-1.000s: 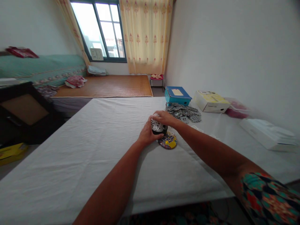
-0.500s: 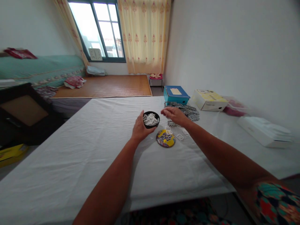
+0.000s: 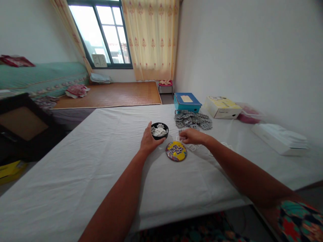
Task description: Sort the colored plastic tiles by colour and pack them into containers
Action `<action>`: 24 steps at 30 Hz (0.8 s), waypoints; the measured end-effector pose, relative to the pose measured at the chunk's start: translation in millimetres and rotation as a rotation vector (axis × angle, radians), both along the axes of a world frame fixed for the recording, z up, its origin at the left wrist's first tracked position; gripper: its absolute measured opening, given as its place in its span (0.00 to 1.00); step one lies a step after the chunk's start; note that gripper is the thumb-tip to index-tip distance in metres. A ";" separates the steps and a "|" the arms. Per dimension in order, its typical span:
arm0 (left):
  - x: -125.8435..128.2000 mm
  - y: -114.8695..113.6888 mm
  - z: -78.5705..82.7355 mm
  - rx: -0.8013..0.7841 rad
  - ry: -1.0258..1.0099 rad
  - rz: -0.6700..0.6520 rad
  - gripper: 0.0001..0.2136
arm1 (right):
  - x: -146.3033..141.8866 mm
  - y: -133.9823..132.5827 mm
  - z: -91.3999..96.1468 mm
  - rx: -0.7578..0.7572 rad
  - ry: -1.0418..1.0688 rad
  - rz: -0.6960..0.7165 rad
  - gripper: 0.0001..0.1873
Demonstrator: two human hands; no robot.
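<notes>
A small black round tin holding white flat pieces stands on the white table. My left hand cups its near left side, fingers curved round the rim. The tin's colourful yellow lid lies flat just right of that hand. My right hand rests low on the cloth beyond the lid, fingers bent down onto a few loose white pieces. Whether it grips one is hidden. A grey heap of similar pieces lies further back.
A blue box and a yellow-white box stand behind the heap. A pink bag and a long white box lie by the right wall. Beyond the table are a bed with a mat and a window.
My right hand has left the top of the tin and come down onto the loose pieces beside the lid. My left hand has stayed on the tin, which shifted slightly left.
</notes>
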State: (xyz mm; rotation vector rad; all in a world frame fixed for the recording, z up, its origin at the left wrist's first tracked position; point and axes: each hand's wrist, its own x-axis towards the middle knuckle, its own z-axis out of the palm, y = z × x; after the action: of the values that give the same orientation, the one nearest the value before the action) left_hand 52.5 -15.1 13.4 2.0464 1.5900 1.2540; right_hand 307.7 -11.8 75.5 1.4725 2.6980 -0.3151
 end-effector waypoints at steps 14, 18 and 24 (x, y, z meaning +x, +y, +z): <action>0.6 -1.1 -6.1 -0.035 0.018 -0.121 0.51 | -15.6 12.5 -2.9 0.086 -0.298 -0.005 0.12; 1.3 -2.1 0.3 -0.031 -0.056 -0.058 0.51 | 0.6 12.0 -9.6 0.108 -0.151 0.018 0.06; 7.5 -4.0 -4.4 -0.127 -0.022 -0.133 0.53 | -17.3 7.5 -1.8 0.361 0.391 -0.048 0.17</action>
State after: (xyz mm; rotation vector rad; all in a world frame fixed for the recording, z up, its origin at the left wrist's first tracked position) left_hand 59.9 -19.1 9.1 2.0157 1.4580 1.0972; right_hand 290.4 -4.2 73.7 1.7246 3.1661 -0.1315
